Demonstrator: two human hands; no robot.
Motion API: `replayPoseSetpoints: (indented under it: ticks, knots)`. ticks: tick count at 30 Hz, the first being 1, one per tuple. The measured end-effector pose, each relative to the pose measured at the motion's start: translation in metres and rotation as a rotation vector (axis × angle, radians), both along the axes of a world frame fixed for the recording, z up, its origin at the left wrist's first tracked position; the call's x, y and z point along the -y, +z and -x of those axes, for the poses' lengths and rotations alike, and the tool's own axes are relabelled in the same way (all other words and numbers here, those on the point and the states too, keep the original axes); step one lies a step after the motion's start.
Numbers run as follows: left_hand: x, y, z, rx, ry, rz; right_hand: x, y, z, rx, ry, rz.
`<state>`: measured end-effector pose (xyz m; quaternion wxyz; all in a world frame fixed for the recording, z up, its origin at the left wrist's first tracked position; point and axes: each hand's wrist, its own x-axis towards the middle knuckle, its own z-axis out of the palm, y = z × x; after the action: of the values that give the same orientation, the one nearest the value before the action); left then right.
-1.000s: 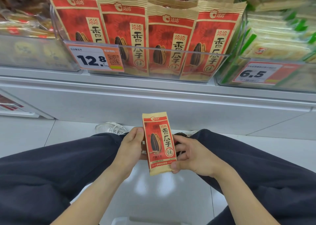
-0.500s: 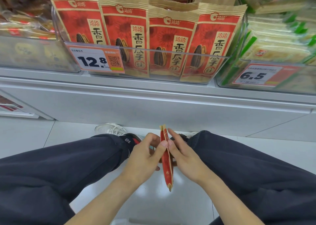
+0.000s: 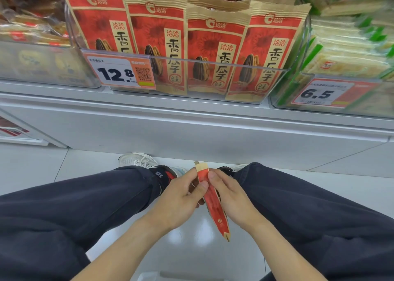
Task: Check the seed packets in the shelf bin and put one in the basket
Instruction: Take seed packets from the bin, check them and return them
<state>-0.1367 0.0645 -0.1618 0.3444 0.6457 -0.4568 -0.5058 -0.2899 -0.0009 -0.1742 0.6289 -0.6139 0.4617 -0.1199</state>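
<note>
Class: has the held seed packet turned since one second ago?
Yes. The seed packet has rotated from front-facing to nearly edge-on, unlike the shelf packets.

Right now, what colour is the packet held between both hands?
Mostly red, with tan kraft-paper ends, on the seed packet; head view.

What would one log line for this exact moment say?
stage: checking packet | held seed packet: edge-on, over floor | left hand: pinching it | right hand: pinching it | shelf bin: packets upright | basket: not identifiable

Both hands met between the knees, left hand (image 3: pixel 179 197) and right hand (image 3: pixel 232 195) each pinching (thumbs uppermost) the edge-on packet (image 3: pixel 214 204).
</note>
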Motion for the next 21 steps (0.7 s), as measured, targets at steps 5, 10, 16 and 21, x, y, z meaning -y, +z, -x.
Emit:
replayPoseSetpoints:
  ticks: [5,10,16,21]
  knots:
    - [0.001,0.000,-0.001,-0.061,0.035,-0.011,0.001,0.001,-0.003,0.028,-0.087,-0.059]
    - [0.003,-0.001,-0.003,-0.069,0.166,0.019,0.007,0.002,0.002,0.104,0.011,-0.143]
    - [0.010,0.002,-0.011,-0.075,0.438,0.060,0.020,0.001,0.014,0.032,0.110,-0.140]
    - [0.010,0.004,-0.009,-0.130,0.389,0.069,0.021,0.002,0.015,0.074,0.001,-0.181]
